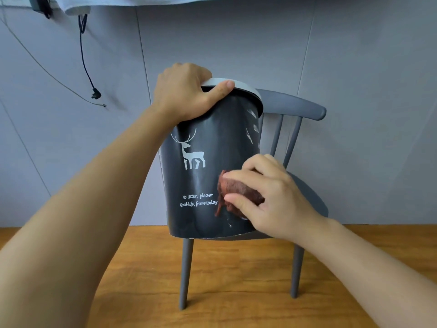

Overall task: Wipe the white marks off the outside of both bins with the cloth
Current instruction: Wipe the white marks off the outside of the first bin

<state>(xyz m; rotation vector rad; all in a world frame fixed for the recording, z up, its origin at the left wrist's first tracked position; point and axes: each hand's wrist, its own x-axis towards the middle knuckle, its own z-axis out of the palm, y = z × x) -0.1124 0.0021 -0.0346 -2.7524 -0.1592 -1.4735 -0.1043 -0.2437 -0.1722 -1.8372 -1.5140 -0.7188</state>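
Observation:
A dark grey bin (208,138) with a white rim, a white deer print and white lettering stands tilted on a grey chair (305,110). My left hand (186,93) grips the bin's rim at the top, thumb over the edge. My right hand (269,195) holds a bunched brown cloth (238,190) and presses it against the bin's lower right side. White smear marks (251,129) show on the upper right of the bin, and small ones sit just below the cloth. Only one bin is in view.
The chair stands on a wooden floor (236,280) against a grey panelled wall (331,55). A black cable with a plug (95,94) hangs down the wall at the left, beside a thin wire.

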